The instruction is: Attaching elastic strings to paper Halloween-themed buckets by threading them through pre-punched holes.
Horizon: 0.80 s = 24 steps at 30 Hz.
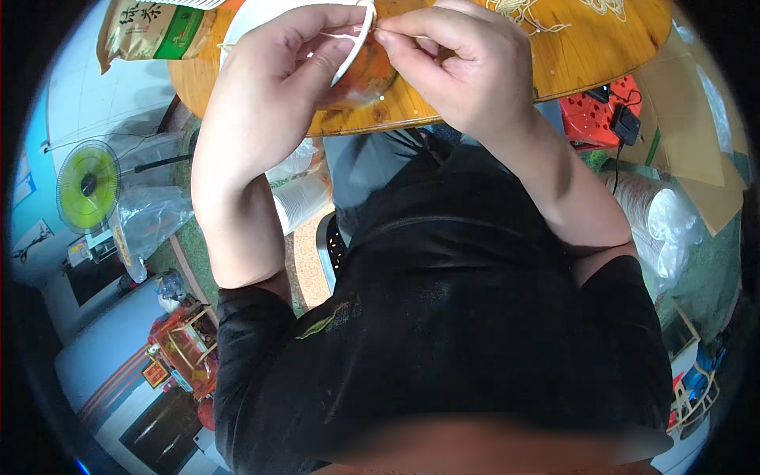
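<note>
Over the near edge of the wooden table, my left hand [293, 63] is closed on a white round rim [363, 41], fingers curled over it and thumb against its inside. A pale, thin cord [336, 34] runs beneath those fingers to the rim. Just right of it, my right hand [475, 67] pinches something fine, apparently the cord, between thumb and index fingertips. Its fingertips almost touch the rim. My left hand hides much of the white piece, so I cannot tell whether it is a hoop or a dish.
Loose pale cord [522, 11] lies on the wooden table [586, 59] at the right. A gold and green packet [150, 33] sits far left. Below are a red stool [586, 119], a cardboard box [689, 134], stacked white round pieces [301, 204] and a green fan [89, 184].
</note>
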Motion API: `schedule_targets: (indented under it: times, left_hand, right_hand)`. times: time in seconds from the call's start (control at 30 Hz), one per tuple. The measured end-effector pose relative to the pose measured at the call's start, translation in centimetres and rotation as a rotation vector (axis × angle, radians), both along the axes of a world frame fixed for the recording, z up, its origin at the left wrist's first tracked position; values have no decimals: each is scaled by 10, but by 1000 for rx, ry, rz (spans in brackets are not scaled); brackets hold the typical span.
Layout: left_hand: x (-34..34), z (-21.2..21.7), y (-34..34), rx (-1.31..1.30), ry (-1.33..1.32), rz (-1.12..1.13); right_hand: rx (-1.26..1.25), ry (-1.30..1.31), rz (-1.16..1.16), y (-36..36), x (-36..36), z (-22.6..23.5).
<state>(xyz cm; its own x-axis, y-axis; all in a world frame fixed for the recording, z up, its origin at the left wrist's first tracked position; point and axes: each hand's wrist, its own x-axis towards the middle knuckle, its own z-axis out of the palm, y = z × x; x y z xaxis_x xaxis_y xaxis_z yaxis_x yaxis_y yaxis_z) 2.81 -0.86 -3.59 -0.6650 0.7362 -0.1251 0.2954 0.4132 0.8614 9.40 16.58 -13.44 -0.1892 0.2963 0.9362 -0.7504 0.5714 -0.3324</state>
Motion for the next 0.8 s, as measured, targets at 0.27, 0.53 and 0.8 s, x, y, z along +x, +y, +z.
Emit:
schedule_targets:
  times: [0.27, 0.53, 0.8]
  left_hand:
    - [-5, 14, 15, -130, 8, -50]
    - [11, 33, 23, -204, 107, 70]
    - [16, 28, 19, -11, 156, 96]
  right_hand:
    - [-1, 86, -34, -4, -3, 8]
    - [-166, -571, 3, -13, 38, 41]
    - [-779, -256, 716, -4, 11, 20]
